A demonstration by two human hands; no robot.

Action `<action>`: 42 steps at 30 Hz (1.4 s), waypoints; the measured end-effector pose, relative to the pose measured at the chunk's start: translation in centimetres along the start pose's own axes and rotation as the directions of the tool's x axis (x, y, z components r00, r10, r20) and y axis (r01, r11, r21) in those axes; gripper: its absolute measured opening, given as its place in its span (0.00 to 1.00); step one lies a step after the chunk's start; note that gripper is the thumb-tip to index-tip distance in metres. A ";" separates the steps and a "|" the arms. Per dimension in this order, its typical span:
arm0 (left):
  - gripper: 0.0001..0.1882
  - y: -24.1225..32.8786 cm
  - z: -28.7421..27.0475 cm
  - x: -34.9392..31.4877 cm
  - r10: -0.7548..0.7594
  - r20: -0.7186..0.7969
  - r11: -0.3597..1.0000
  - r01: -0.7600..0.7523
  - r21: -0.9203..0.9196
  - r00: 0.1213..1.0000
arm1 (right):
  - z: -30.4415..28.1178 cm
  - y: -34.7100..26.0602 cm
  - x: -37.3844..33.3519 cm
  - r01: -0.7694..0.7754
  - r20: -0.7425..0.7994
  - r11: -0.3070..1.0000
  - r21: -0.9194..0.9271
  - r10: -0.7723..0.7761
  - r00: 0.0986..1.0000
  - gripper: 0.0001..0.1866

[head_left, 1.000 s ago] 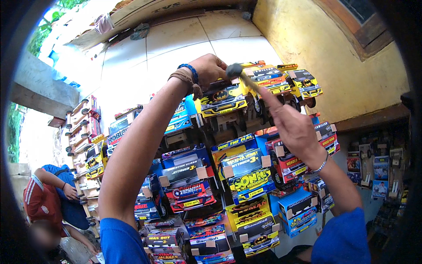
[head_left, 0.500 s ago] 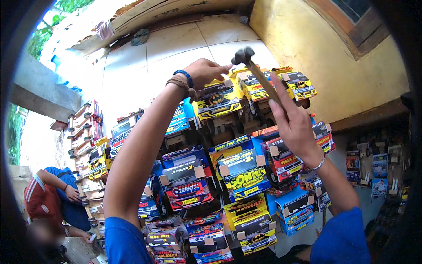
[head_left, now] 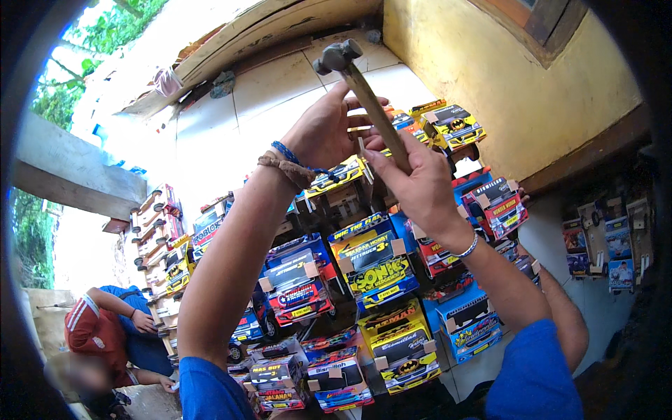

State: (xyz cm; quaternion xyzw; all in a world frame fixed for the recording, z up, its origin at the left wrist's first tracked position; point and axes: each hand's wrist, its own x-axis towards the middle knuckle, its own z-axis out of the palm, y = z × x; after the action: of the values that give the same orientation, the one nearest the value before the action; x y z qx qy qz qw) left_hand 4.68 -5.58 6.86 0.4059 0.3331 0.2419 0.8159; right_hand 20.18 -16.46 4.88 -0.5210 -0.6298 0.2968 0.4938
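A hammer (head_left: 376, 112) with a dark metal head and a wooden handle stands tilted in my right hand (head_left: 428, 189), its head pointing up and left. A thin pale strip (head_left: 362, 147) shows by that hand's thumb. My left hand (head_left: 318, 136), wearing blue and brown bracelets, is beside the handle with its fingers curled. Something small and pale is among them, too hidden to name. Below both hands stand rows of toy trucks, among them a green-lettered one (head_left: 378, 269), a red and blue one (head_left: 301, 287) and a yellow one (head_left: 458, 126) near the wall.
A person in a red shirt (head_left: 98, 318) sits at the lower left beside a row of wooden truck frames (head_left: 157, 234). A bare limb (head_left: 563, 308) shows beyond my right forearm. More toys (head_left: 617, 245) lie at the right. A yellow wall (head_left: 504, 70) borders the tiled floor.
The hammer has moved left and up with my right hand. My left hand has turned, its fingers now curled close to the right hand. A bare limb has appeared at the right.
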 end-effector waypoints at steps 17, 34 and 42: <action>0.19 3.2 0.0 8.4 -0.081 0.117 0.889 0.018 0.458 0.990 | -12.8 3.1 3.2 -0.002 0.072 0.956 -0.292 0.024 0.997 0.18; 0.16 -0.8 -2.8 13.4 0.001 -0.016 0.871 0.007 0.490 1.000 | -17.8 7.2 -3.6 -0.262 0.124 0.931 -0.254 0.300 0.946 0.15; 0.17 -1.5 -2.8 13.3 -0.002 -0.083 0.861 0.044 0.506 0.997 | -17.8 7.4 -3.7 -0.284 0.145 0.917 -0.280 0.333 0.932 0.15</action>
State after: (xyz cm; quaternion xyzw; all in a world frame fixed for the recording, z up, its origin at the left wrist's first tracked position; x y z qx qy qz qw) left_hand 11.56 3.82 -0.24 0.5922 0.4219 0.1519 0.6695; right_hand 39.36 -20.39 3.14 -0.6424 -0.6163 0.3362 0.3076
